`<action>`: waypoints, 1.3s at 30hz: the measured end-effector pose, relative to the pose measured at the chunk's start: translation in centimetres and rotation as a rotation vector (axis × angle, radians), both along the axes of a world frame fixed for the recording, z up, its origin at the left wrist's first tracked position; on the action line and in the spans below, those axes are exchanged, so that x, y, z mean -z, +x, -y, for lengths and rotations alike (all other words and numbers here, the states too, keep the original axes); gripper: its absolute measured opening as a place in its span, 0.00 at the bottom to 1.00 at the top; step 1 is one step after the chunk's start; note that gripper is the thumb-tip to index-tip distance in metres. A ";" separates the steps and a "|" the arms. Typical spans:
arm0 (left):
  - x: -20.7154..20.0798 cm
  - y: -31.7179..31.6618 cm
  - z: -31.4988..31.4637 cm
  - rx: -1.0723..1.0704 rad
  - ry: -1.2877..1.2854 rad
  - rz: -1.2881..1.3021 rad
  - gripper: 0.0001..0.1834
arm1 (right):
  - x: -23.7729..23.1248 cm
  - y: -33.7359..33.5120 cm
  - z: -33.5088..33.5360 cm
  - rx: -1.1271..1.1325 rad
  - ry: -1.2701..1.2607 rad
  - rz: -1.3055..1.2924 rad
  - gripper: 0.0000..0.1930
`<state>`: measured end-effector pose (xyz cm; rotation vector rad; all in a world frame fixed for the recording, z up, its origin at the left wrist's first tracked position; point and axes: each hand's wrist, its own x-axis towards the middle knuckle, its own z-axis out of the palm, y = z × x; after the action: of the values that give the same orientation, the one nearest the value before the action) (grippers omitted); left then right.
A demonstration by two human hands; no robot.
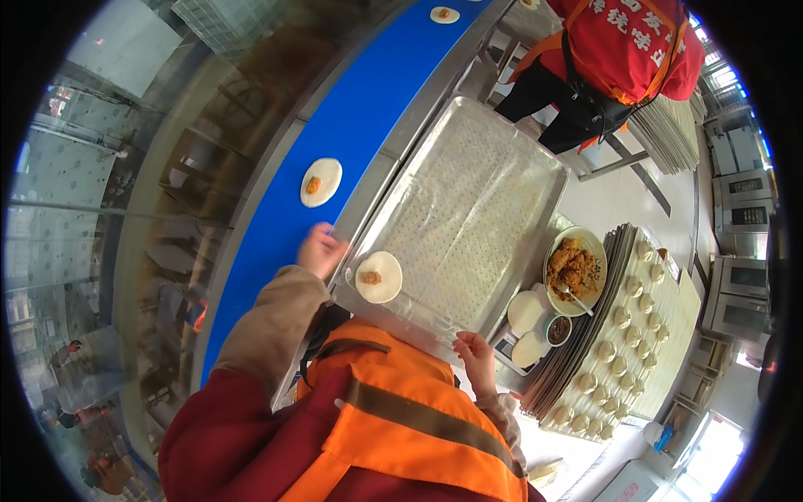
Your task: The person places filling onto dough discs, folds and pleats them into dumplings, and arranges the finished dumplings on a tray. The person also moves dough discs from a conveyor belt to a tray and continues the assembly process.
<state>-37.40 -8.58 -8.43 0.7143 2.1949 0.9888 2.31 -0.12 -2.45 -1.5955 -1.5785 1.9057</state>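
Observation:
My left hand (322,249) is over the edge of the blue conveyor belt (288,234), smeared by motion; whether its fingers are closed is unclear. Just beyond it on the belt lies a round dough wrapper (321,182) with orange-brown filling. Another filled wrapper (379,277) rests at the near left corner of a metal tray (493,176), which has a clear, dotted plastic sheet over it. My right hand (477,361) is beside the tray's near right corner, its fingers loosely bent and apart, with nothing visible in them.
Right of the tray are a bowl of filling (575,272) with a spoon, a small cup of dark seasoning (558,330) and plain dough rounds (526,312). Stacked trays (615,335) carry several shaped buns. A co-worker in red (623,50) stands beyond. A farther wrapper (445,15) lies up the belt.

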 end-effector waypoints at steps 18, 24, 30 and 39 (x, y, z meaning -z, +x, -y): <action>-4.3 -5.0 5.9 -0.174 -0.118 0.008 0.29 | 1.7 -1.2 -1.3 -0.077 0.034 -0.015 0.12; -2.1 0.4 -4.2 0.000 0.271 0.663 0.36 | 3.3 0.5 -0.9 -0.006 0.009 -0.022 0.12; 3.1 5.1 -11.4 0.244 -0.039 0.204 0.47 | 2.6 1.8 -0.2 0.055 0.006 0.050 0.13; 2.0 -9.5 -15.3 -0.350 0.277 -0.071 0.38 | 3.7 -4.0 -4.0 -0.103 -0.007 0.076 0.11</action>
<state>-46.94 6.68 -10.39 0.4974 2.3182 1.4865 -1.73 3.93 -6.13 -1.6377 -1.7170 1.9247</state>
